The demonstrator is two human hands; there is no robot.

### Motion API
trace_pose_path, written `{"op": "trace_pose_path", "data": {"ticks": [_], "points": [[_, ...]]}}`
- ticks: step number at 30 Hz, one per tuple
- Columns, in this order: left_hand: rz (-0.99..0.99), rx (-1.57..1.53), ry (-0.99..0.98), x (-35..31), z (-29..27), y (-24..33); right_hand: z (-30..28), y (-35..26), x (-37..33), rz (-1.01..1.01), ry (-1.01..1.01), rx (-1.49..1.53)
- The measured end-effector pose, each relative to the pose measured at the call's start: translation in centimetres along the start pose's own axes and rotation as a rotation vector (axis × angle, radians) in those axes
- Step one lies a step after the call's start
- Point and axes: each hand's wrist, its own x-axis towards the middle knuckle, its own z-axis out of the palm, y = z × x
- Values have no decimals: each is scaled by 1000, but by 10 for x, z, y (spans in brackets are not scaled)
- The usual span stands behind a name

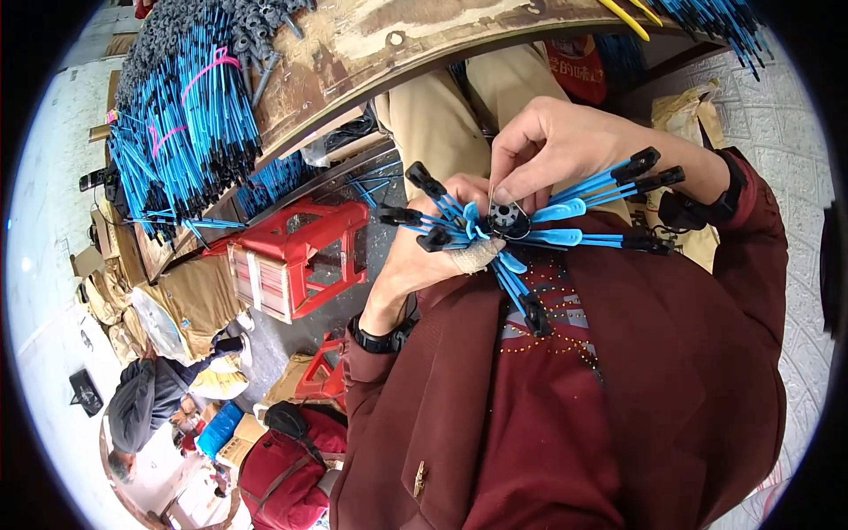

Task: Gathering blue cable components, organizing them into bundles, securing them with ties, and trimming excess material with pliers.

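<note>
A black round hub (505,217) with slots around its rim sits in front of my chest, several blue rods with black end pieces (609,239) fanning out from it. Light-blue flat paddle-shaped pieces (560,210) lie among the rods. My left hand (415,252), its thumb wrapped in beige tape, grips the assembly from the left, and the rods partly cover its fingers. Above the hub, my right hand (552,146) pinches a thin wire (492,193) between thumb and fingertips. The wire seems to loop around the hub's edge; its far end is hard to follow.
A worn wooden table (353,53) stands beyond my knees. Bundles of blue rods (208,115) with pink ties and grey fittings (177,44) are piled on its left. Yellow-handled pliers (625,18) lie at its edge. A red stool (305,238) and another person (146,397) are at left.
</note>
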Motion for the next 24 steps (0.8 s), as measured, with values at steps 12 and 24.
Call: {"op": "trace_pose_path", "data": {"ticks": [12, 24], "points": [[-79, 39, 44, -3, -1, 6, -1, 4, -1, -26, -36, 9], [-81, 66, 46, 0, -5, 4, -1, 5, 2, -109, -16, -20]]}}
